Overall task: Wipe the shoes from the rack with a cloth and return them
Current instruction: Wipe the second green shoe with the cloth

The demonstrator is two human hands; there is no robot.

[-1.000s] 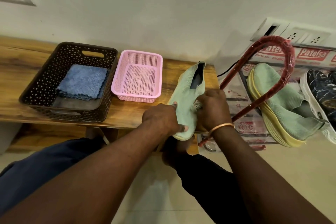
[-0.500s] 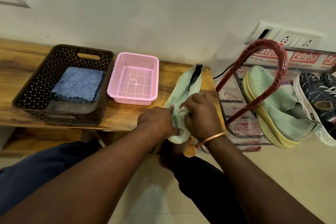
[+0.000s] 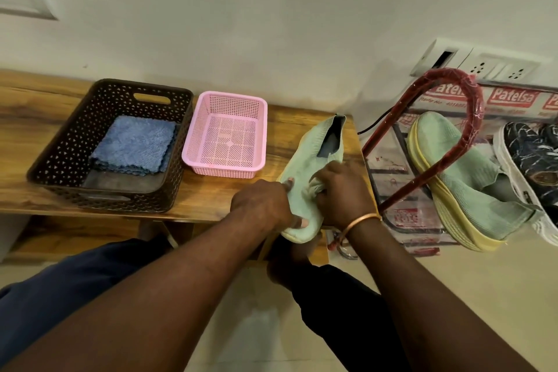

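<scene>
Head view: cloth (image 3: 314, 190) mostly hidden inside clenched right hand (image 3: 342, 195); left hand (image 3: 259, 204) gripping green shoe (image 3: 311, 154) toe on table (image 3: 211, 192).

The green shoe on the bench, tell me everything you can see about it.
The green shoe is a pale mint knit slip-on with a dark lining at its opening and a thin yellowish sole edge at the toe. It lies on the wooden bench, toe toward the person and overhanging the front edge, heel toward the wall. The left hand grips its side near the toe, and the right hand presses a bunched pale cloth on its upper.
</scene>
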